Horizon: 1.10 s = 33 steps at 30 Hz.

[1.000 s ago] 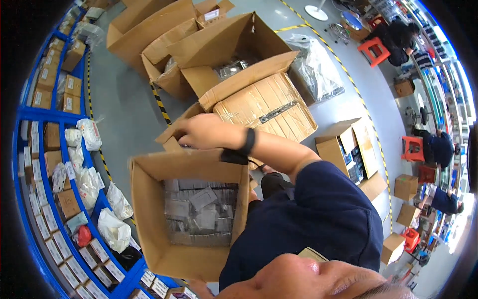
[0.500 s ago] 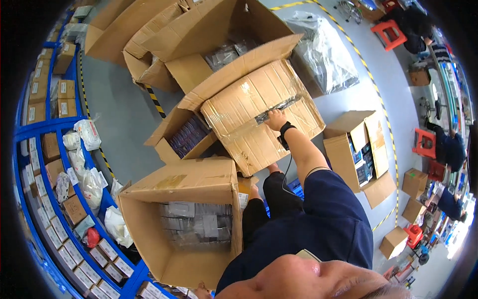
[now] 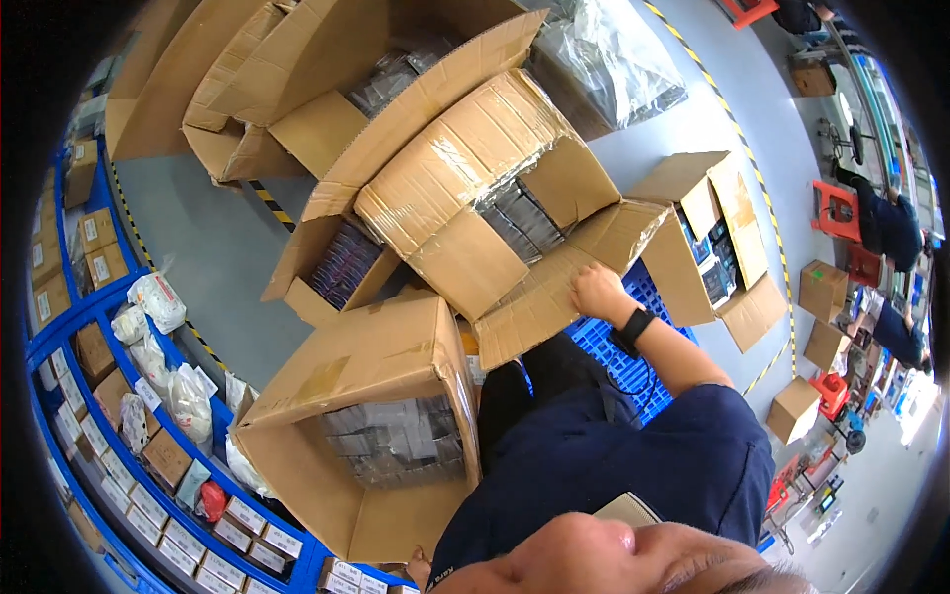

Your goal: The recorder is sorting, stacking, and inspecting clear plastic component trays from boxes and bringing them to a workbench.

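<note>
My right hand (image 3: 599, 292), a black watch on its wrist, grips the near flap (image 3: 539, 297) of a large taped cardboard box (image 3: 465, 168). The box's flaps are folded apart and rows of dark packs (image 3: 524, 213) show inside. Just below it, close to my body, stands another open cardboard box (image 3: 346, 366) filled with grey packs (image 3: 396, 441). My left hand is out of sight.
More open cartons stand around: one with dark packs (image 3: 341, 267) at the left, one (image 3: 708, 233) at the right. A blue pallet (image 3: 618, 351) lies under them. Blue shelving (image 3: 94, 436) with bags and small boxes runs along the left. Other people sit near red stools (image 3: 836, 208) at far right.
The large taped box was closed with my right hand at its seam; now its flaps are spread open and my hand has drawn the near flap toward me.
</note>
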Available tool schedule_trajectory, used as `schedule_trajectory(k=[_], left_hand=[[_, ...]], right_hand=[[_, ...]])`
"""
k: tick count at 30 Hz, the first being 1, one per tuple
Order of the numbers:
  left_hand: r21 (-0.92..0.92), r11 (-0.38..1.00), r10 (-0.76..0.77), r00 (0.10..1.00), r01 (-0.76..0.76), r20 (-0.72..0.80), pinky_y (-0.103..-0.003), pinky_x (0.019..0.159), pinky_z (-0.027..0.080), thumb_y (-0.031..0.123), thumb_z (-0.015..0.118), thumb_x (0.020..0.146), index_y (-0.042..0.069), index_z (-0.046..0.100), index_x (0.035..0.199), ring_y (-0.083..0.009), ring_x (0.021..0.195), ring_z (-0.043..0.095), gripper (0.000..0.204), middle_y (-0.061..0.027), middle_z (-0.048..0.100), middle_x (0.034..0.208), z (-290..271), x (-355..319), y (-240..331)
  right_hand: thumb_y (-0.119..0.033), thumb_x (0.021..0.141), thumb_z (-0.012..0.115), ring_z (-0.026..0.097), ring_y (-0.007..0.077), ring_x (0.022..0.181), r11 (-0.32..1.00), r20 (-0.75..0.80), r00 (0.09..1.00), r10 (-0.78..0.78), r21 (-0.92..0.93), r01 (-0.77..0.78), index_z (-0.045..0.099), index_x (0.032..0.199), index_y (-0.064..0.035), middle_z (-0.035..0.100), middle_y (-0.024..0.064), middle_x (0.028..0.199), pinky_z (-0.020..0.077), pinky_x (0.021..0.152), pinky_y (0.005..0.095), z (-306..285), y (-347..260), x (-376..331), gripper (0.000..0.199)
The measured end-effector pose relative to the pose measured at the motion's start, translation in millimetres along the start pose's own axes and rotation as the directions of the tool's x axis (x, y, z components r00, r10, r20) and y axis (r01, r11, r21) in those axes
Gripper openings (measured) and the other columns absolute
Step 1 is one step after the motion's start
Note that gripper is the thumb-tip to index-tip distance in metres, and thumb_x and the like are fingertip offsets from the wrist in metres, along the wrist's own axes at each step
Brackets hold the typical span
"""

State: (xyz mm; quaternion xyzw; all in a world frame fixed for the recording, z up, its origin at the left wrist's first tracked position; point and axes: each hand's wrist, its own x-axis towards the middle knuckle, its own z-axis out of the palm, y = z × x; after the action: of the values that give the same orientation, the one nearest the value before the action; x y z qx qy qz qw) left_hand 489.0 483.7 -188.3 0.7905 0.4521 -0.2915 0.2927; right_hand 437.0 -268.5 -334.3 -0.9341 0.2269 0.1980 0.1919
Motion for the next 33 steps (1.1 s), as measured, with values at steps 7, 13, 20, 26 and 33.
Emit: schedule_trajectory(k=[7, 13, 20, 26, 33], left_hand=[[-0.01, 0.992, -0.125, 0.992, 0.124, -0.013, -0.031, 0.046, 0.044, 0.01, 0.055, 0.083, -0.004, 0.059, 0.09, -0.0186, 0.059, 0.056, 0.016, -0.0091, 0.059, 0.075, -14, -10, -27], [-0.22, 0.968, -0.118, 0.993, 0.118, 0.011, -0.03, 0.036, 0.04, 0.012, 0.054, 0.085, -0.001, 0.059, 0.09, -0.0177, 0.052, 0.055, 0.015, -0.0085, 0.057, 0.068, 16, -46, -17], [-0.492, 0.866, -0.076, 0.996, 0.092, 0.053, -0.032, 0.044, 0.046, 0.005, 0.054, 0.082, 0.0, 0.056, 0.097, -0.0206, 0.06, 0.058, 0.016, -0.0094, 0.059, 0.077, 23, -32, -33], [-0.58, 0.809, -0.117, 0.993, 0.092, -0.005, -0.034, 0.049, 0.049, 0.003, 0.056, 0.08, 0.001, 0.055, 0.101, -0.022, 0.066, 0.059, 0.022, -0.0092, 0.059, 0.083, 16, -42, -69], [-0.606, 0.789, -0.154, 0.987, 0.103, -0.033, -0.037, 0.055, 0.051, 0.001, 0.058, 0.077, 0.003, 0.054, 0.106, -0.0237, 0.073, 0.06, 0.029, -0.009, 0.06, 0.089, -4, -61, -101]], right_hand=[[-0.022, 0.068, 0.065, 0.064, 0.027, 0.078, 0.913, 0.55, 0.793, -0.262, -0.125, 0.389, 0.069, 0.078, -0.0095, 0.067, 0.0098, 0.086, 0.0505, 0.069, 0.0351, -51, -34, 101, 0.017], [-0.032, 0.056, 0.078, 0.063, 0.0251, 0.076, 0.775, 0.925, 0.337, 0.177, -0.342, 0.531, 0.07, 0.085, -0.0076, 0.066, 0.0108, 0.082, 0.0505, 0.067, 0.0405, -15, -61, 184, 0.039], [-0.03, 0.072, 0.065, 0.057, 0.0232, 0.102, 0.919, 0.791, 0.533, 0.3, -0.39, 0.061, 0.062, 0.108, -0.015, 0.058, 0.006, 0.114, 0.049, 0.076, 0.0406, 106, 30, 284, 0.038], [-0.021, 0.086, 0.044, 0.058, 0.0249, 0.101, 0.896, 0.299, 0.954, 0.018, -0.429, 0.118, 0.063, 0.105, -0.013, 0.06, 0.0068, 0.112, 0.0455, 0.079, 0.0406, 128, 33, 292, 0.028], [-0.018, 0.086, 0.041, 0.052, 0.0251, 0.108, 0.918, 0.373, 0.927, 0.051, -0.383, 0.104, 0.063, 0.104, -0.0093, 0.057, 0.0117, 0.114, 0.04, 0.09, 0.0378, 155, 43, 286, 0.029]])
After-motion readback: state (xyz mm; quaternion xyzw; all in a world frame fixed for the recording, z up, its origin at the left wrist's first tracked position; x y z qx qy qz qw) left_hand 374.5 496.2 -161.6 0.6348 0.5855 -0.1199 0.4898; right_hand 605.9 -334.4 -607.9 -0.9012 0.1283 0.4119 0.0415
